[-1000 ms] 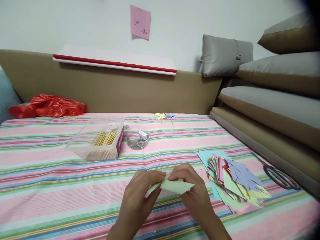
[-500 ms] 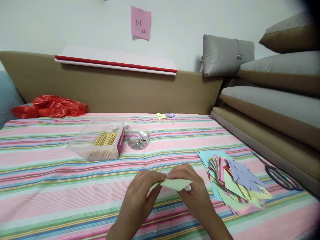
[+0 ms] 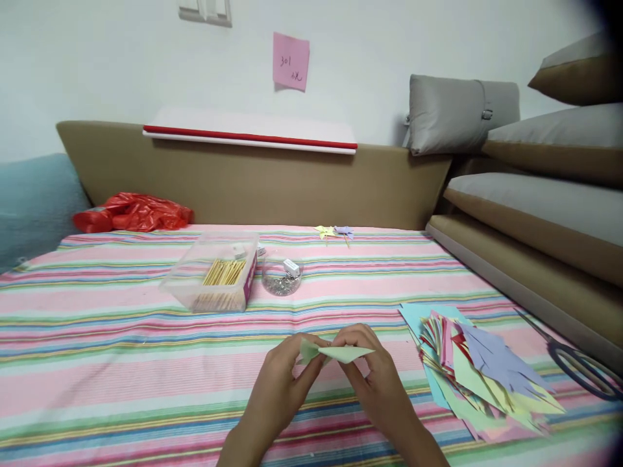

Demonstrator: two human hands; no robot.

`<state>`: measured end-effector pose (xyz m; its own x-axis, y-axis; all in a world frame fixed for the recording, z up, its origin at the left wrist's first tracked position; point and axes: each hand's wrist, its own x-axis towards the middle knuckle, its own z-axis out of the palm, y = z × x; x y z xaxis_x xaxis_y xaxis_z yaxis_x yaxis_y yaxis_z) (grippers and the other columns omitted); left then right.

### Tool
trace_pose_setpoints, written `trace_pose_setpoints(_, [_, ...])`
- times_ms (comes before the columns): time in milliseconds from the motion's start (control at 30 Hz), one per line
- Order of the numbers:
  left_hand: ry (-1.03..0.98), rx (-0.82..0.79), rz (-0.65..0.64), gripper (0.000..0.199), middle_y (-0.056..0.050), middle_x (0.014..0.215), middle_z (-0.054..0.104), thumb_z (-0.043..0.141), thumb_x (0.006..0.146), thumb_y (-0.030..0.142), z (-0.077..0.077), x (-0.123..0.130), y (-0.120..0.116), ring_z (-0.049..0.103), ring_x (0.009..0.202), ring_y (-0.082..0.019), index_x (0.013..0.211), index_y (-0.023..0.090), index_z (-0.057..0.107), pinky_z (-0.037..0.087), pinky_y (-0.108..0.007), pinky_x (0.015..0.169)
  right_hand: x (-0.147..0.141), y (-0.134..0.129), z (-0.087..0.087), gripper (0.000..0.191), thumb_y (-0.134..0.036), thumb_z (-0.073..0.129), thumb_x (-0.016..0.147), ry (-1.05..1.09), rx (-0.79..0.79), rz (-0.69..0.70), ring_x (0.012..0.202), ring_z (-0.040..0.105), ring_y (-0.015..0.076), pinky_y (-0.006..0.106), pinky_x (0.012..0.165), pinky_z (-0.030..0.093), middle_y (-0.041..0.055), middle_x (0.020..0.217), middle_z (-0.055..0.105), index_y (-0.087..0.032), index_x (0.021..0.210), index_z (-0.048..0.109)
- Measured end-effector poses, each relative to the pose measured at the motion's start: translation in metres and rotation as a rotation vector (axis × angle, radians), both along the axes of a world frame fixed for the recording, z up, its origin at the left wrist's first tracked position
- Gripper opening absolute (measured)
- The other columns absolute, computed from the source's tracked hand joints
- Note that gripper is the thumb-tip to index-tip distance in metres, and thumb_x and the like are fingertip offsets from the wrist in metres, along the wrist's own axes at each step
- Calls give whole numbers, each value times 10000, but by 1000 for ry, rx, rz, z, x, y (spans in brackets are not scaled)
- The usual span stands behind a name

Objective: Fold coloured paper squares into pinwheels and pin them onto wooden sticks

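Observation:
A pale green piece of paper (image 3: 344, 353) is pinched between both hands above the striped cloth, with its edges bent upward and one corner pointing right. My left hand (image 3: 285, 373) grips its left part between thumb and fingers. On the other side, my right hand (image 3: 367, 370) has its fingers bent over the far edge and the thumb beneath. The fingertips of both hands come close together at the paper's middle. Whether anything small is held there is hidden.
Right of my hands lies a pile of coloured paper pieces (image 3: 479, 373), with scissors (image 3: 577, 366) beyond it. Farther back stand a plastic box of wooden sticks (image 3: 224, 272), a round clear dish of pins (image 3: 281, 283) and two paper pinwheels (image 3: 335, 231). Stacked cushions (image 3: 530, 214) border the right.
My view has turned slightly left and up. The paper's left part now folds upward more, and my right-hand fingers have shifted a little along it.

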<state>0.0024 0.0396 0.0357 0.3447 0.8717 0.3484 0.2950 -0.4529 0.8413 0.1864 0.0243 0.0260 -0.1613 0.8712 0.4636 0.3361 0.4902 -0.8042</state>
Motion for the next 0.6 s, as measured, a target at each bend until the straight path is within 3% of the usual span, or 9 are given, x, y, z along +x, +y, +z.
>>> trace_pose_setpoints(367, [86, 67, 67, 160, -28, 841, 673, 523, 983, 300, 0, -7, -7, 605, 772, -175, 923, 207, 639, 434, -259, 709, -11, 3, -14, 116, -261, 453, 1008, -47, 33, 16, 1001, 499, 227, 372, 859, 412, 33, 1006, 574, -280, 1013, 567])
trace_pose_setpoints(600, [170, 70, 101, 168, -4, 767, 612, 545, 964, 280, 8, -15, -20, 554, 721, -158, 835, 194, 610, 399, -248, 669, -16, 4, -27, 159, -354, 478, 982, 36, -82, 100, 1018, 551, 246, 356, 882, 458, 75, 1032, 602, -251, 1054, 575])
